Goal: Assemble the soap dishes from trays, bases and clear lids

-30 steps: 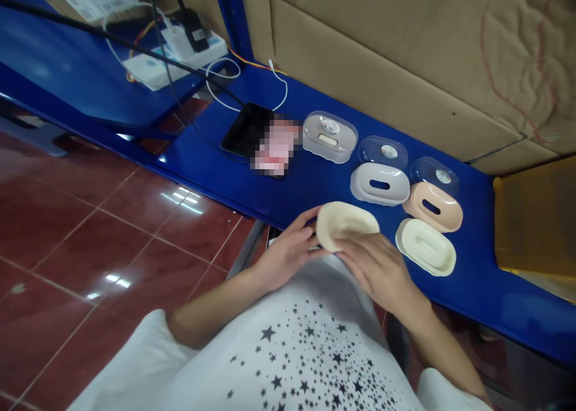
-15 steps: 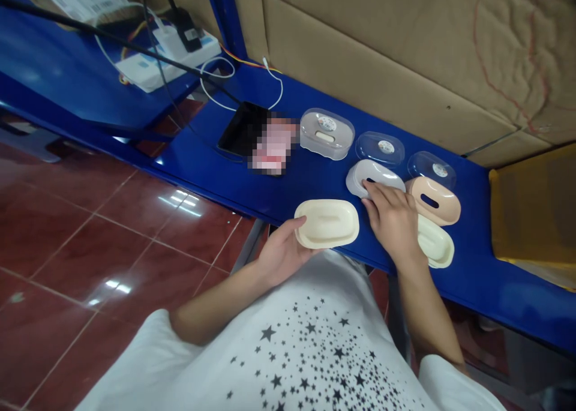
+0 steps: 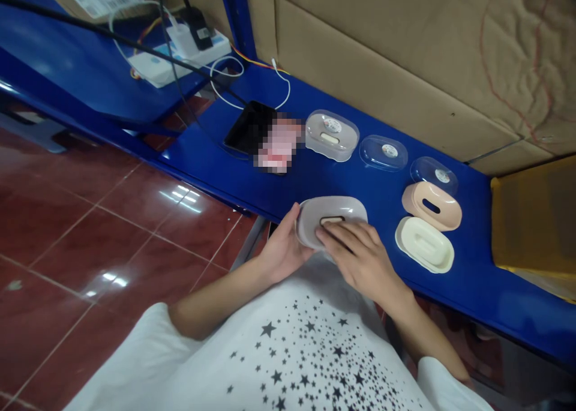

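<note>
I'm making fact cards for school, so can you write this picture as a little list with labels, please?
Left hand: holds the grey dish at its side
Right hand: fingers on top, by the slot
In the slot: cream piece
Loose clear lids: two, each with a sticker
Right side: peach slotted dish, cream dish
Under a clear lid: another slotted dish
Table: blue
Behind: cardboard
Upper left: white power strip
</note>
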Motion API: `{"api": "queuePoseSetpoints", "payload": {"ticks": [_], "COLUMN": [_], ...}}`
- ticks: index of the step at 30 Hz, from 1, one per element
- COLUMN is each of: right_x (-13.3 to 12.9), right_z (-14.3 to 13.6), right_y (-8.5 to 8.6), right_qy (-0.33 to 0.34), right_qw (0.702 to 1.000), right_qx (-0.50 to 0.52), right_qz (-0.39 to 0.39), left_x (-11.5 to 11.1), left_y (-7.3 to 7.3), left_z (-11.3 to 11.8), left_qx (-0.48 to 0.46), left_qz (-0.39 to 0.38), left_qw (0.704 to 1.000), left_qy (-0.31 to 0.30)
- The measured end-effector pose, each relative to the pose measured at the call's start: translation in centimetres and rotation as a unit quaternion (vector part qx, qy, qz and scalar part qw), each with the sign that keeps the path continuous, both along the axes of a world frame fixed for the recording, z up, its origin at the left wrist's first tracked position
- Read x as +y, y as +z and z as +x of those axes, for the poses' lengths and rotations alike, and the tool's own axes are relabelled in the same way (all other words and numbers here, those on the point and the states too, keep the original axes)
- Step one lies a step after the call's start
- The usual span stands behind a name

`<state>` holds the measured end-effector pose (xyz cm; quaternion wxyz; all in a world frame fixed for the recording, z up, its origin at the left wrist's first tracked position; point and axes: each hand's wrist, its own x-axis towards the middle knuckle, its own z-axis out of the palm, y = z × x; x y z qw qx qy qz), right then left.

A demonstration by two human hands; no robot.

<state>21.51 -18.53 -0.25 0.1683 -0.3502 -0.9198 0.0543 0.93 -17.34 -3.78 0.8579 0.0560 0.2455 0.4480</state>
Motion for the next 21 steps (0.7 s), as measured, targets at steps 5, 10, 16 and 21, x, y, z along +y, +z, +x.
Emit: {"api": "queuePoseSetpoints", "payload": {"ticks": [5,10,16,21], "right_x": [1.4,10.7,18.5,17.4], "right_z": [1.3,7.0,12.5,11.9], "right_y": [1.3,2.6,0.5,0.2], "right_qy": [0.042,-0.113,-0.167,-0.155], "right_qw": [0.999,0.993,0.980,0.985], "right_qx": [0.005,-0.003,-0.102,-0.036], "right_qz": [0.006,0.031,-0.027,-0.070], "left_x": [0.0,-0.1,-0.2,-0.2], "left_y": [-0.2,-0.8,-1.1,-0.7], "left_z": [-0.4,-0.4,0.0,0.2], "left_qx": [0.003,0.010,0.041,0.053], "left_qz": [-0.018,0.014,0.005,0.017], "left_qw": [1.000,1.000,0.999,0.998], "left_qy": [0.007,0.004,0.011,0.008]}}
